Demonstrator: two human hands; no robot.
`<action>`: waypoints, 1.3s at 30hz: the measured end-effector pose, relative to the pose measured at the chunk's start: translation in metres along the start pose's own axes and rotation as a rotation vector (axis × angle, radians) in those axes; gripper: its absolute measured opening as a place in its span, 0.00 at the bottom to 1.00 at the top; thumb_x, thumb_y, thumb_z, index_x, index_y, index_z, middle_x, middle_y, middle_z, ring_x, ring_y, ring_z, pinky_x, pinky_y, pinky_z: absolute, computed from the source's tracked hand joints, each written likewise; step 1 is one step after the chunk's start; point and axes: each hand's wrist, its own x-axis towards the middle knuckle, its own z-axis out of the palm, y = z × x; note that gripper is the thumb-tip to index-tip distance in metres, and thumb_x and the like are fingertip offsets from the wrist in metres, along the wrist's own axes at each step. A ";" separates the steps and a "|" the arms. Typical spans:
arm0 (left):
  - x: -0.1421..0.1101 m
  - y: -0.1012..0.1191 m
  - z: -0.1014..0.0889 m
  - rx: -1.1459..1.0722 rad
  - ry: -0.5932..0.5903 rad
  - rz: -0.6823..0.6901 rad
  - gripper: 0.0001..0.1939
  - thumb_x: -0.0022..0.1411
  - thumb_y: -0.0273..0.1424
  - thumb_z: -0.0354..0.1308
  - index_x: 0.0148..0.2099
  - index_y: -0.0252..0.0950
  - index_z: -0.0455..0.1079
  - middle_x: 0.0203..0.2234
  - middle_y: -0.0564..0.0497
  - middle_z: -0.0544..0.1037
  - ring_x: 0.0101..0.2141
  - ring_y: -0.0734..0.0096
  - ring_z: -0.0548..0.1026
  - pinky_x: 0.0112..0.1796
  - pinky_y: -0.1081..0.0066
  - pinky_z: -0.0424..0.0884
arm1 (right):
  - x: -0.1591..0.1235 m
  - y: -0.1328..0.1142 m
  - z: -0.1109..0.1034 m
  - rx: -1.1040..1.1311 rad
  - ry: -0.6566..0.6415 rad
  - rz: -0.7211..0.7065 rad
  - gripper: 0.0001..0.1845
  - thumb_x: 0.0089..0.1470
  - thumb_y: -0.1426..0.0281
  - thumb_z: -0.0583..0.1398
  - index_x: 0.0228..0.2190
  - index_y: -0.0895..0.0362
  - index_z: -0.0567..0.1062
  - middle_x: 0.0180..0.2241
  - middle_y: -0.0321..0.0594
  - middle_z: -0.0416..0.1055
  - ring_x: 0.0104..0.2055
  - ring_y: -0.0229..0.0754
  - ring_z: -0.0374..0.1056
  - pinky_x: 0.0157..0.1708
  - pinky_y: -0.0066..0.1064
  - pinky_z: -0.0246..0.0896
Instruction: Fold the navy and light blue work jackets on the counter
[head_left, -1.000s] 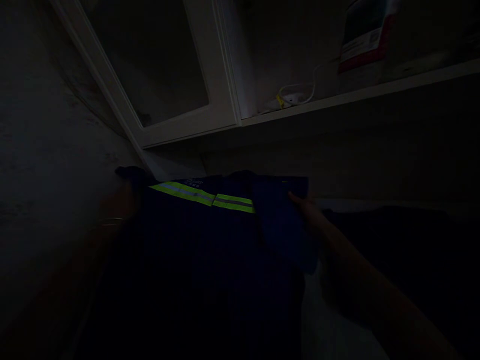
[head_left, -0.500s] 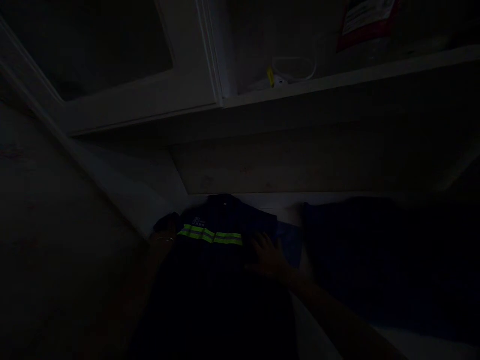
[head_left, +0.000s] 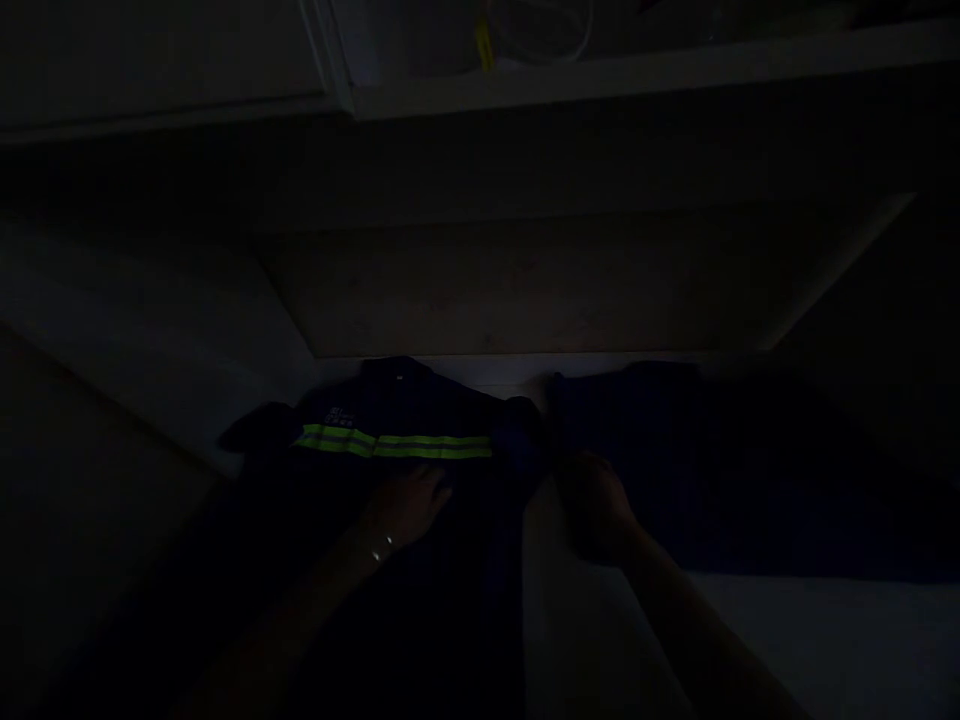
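Observation:
A dark blue work shirt [head_left: 450, 510] with a collar and a yellow-green reflective band [head_left: 433, 447] lies spread out, front up. Small white lettering shows on its chest above the band. My left hand [head_left: 409, 500], a bracelet at its wrist, rests on the shirt just below the band with its fingers out, holding nothing. Beside the end of the shirt's sleeve [head_left: 521, 430] is my right hand [head_left: 596, 495], back up. Its fingers are lost in the dark, so a grip on the sleeve cannot be made out.
To the right lies another dark blue garment [head_left: 675, 470] on the pale surface [head_left: 810, 625]. A shelf edge [head_left: 637, 85] runs overhead, with a white cable [head_left: 577, 45] and a yellow item [head_left: 484, 45] on it. A pale side panel [head_left: 187, 330] stands at left. Light is very dim.
My left hand has moved from the shirt's left sleeve area onto its middle. My right hand has left the chest and moved right, beyond the sleeve. The sleeve lies differently, and the view has tilted down.

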 end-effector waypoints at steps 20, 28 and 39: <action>-0.143 0.044 0.040 -0.459 -0.297 -0.240 0.21 0.52 0.58 0.54 0.37 0.51 0.77 0.32 0.52 0.82 0.34 0.58 0.79 0.42 0.59 0.72 | -0.021 -0.042 0.009 -0.714 -0.274 -0.348 0.25 0.65 0.55 0.46 0.42 0.55 0.78 0.43 0.48 0.76 0.48 0.53 0.70 0.61 0.62 0.32; 0.072 0.005 0.004 -0.134 0.290 -0.212 0.22 0.68 0.38 0.42 0.54 0.34 0.69 0.54 0.42 0.74 0.53 0.65 0.71 0.54 0.68 0.63 | -0.022 -0.030 -0.011 -0.642 -0.258 -0.481 0.27 0.65 0.55 0.46 0.62 0.45 0.61 0.68 0.41 0.48 0.68 0.56 0.42 0.62 0.64 0.30; 0.183 -0.078 0.039 0.101 0.101 -0.193 0.27 0.63 0.40 0.46 0.64 0.48 0.60 0.68 0.46 0.54 0.67 0.46 0.46 0.57 0.32 0.42 | -0.023 0.008 -0.018 -0.569 -0.452 -0.323 0.33 0.63 0.47 0.39 0.65 0.40 0.53 0.68 0.37 0.44 0.70 0.57 0.37 0.60 0.71 0.22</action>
